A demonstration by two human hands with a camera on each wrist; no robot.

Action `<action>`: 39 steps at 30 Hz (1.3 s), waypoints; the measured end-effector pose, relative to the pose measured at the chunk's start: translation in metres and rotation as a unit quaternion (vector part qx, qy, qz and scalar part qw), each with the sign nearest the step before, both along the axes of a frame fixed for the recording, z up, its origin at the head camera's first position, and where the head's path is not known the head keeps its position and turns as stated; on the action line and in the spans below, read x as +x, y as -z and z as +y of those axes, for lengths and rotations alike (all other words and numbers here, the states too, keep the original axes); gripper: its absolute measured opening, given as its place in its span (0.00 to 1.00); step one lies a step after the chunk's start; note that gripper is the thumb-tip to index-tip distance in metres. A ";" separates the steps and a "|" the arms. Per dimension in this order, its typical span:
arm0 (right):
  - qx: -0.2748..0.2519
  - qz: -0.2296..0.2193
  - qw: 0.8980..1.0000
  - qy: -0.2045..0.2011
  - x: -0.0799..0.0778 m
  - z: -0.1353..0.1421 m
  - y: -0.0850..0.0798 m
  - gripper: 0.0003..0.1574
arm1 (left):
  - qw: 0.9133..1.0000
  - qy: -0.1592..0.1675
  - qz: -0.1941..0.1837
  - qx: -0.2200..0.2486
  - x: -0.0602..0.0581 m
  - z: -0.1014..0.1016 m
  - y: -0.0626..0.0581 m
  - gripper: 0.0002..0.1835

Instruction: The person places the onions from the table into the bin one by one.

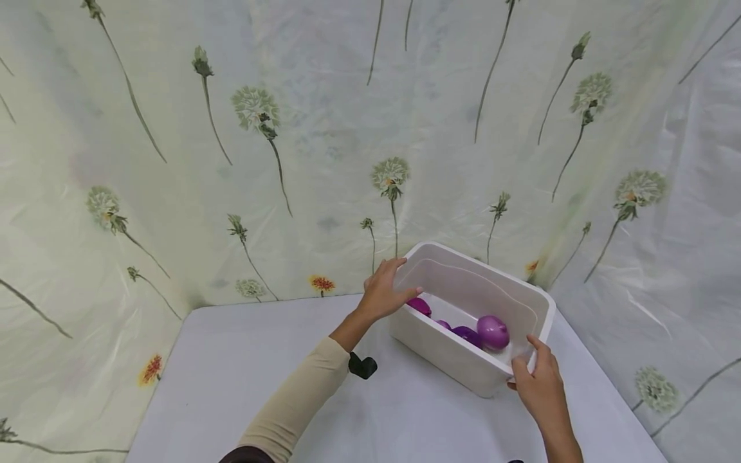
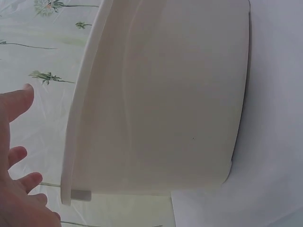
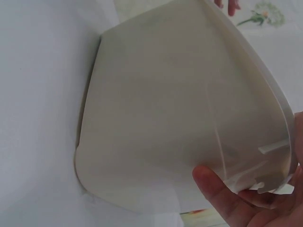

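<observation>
A white rectangular plastic bin stands on the white-covered table, turned at an angle. Inside it lie several shiny purple and magenta rounded things, among them a light purple one and a magenta one; their kind is unclear. At the bin's left end is my left hand, fingers spread near the rim; the left wrist view shows a gap between these fingers and the rim. My right hand grips the right end's rim, its thumb against the outer wall in the right wrist view.
Behind and beside the white table hang plastic sheets printed with dandelions, close to the bin's far side. A small black heart-shaped thing shows beside my left wrist.
</observation>
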State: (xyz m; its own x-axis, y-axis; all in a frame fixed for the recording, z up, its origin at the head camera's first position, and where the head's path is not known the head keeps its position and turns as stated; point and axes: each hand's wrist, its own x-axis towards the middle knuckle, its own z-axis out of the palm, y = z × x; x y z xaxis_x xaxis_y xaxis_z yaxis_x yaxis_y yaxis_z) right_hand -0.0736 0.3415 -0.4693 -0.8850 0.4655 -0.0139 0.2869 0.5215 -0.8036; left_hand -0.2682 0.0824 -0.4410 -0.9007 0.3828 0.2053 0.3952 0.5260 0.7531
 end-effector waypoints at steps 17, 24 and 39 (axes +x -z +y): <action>0.002 -0.013 1.000 0.003 -0.003 0.001 0.003 0.40 | 1.000 -0.002 0.007 -0.010 0.009 -0.014 0.004 0.40; 0.002 -0.005 1.000 -0.001 -0.003 0.002 0.003 0.40 | 0.999 -0.001 0.028 -0.023 0.016 -0.029 0.006 0.38; -0.007 0.000 1.000 0.002 -0.005 0.001 0.004 0.41 | 0.996 -0.024 0.048 -0.075 0.041 -0.069 0.018 0.35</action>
